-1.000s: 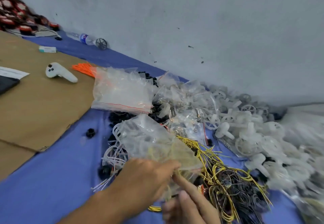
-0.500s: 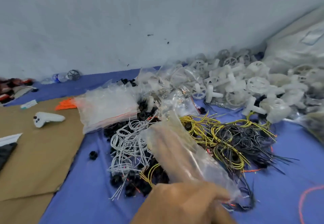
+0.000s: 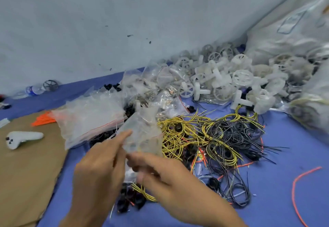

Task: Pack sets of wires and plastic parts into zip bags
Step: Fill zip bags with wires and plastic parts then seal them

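Blue cloth (image 3: pixel 284 182) beneath a pale wall (image 3: pixel 124 22) lay heaped with yellow wires (image 3: pixel 178 132), black wires (image 3: pixel 236 137) and white plastic wheels (image 3: pixel 242 78). Slick film could slip from so light a hold, or loose wire ends snag it. The clear zip bag (image 3: pixel 142 132) stood tilted above the tangle, its lower end pinched by the left hand (image 3: pixel 99 171) and gripped by the curled right hand (image 3: pixel 170 180).
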Motion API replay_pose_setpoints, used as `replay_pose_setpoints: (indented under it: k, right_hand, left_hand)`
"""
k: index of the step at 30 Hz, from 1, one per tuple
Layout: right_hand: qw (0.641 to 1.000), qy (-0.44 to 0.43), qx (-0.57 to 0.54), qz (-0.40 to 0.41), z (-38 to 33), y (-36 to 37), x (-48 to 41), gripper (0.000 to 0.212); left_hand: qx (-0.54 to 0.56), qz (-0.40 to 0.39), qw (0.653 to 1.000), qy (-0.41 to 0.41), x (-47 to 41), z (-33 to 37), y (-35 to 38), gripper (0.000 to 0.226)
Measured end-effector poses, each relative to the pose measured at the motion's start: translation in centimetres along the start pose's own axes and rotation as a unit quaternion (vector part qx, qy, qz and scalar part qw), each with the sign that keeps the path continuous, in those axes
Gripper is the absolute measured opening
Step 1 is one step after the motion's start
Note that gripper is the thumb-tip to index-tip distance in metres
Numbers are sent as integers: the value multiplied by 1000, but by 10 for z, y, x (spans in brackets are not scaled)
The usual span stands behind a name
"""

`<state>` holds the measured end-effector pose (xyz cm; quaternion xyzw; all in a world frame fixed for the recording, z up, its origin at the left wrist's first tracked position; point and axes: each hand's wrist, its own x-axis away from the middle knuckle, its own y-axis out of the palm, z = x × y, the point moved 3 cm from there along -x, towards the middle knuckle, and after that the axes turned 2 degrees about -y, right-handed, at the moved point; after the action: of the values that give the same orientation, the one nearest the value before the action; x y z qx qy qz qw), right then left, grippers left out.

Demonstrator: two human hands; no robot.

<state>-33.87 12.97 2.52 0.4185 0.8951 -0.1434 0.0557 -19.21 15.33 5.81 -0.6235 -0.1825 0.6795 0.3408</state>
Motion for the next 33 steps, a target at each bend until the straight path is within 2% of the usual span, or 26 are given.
replay_pose_setpoints:
  k: [2,3,5,6,8,11,13,14,16,18,22,25,27,29,31,33]
  right_hand:
    - [998,-2,-36,49,9,-19,7,26]
    - [995,9,-10,95,21,-34,5,26]
    - [978,35,111,174,45,-64,-13,22]
    - [963,48,188,187,58,-75,-28,21]
    - [922,67,339,175,82,-88,-65,23]
    - [852,82,507,102,109,-84,-116,32]
    - [816,89,567,68,114,-78,-131,29]
    - [815,82,569,77,113,-80,-133,27]
    - [832,59,537,127,103,-92,-128,25]
    - [865,48,469,173,90,-111,-119,27]
    - [937,38,235,256,61,-142,-90,29]
    - [966,9,69,248,41,-147,-70,23]
    - [971,-7,6,237,35,-143,-60,17]
    - [969,-18,-47,241,29,-136,-51,10]
    - [968,-23,-90,232,28,-126,-42,9]
    - [981,-9,-41,190,27,-112,-38,10]
  left_hand:
    - [15,14,998,-62,-6,-15,-10,34]
    - [30,21,994,-106,-7,-22,-17,33]
    - [52,14,988,-145,-11,-28,-25,35]
    - [52,7,989,-140,-11,-26,-27,35]
    - [84,-14,990,-116,-13,-17,-22,27]
    - [105,-56,985,-126,-13,-10,1,34]
    - [111,-83,979,-147,-7,-13,15,35]
    - [120,-90,976,-156,-4,-15,19,34]
    - [138,-97,970,-173,1,-21,22,31]
    - [148,-102,966,-184,4,-27,25,29]
    - [152,-114,962,-194,1,-32,32,29]
    - [161,-119,962,-185,-3,-27,39,30]
    - [155,-126,964,-176,-4,-23,44,37]
    - [138,-131,965,-180,-4,-22,51,34]
    - [121,-133,966,-187,-5,-23,56,32]
    - [107,-132,968,-182,-8,-21,57,35]
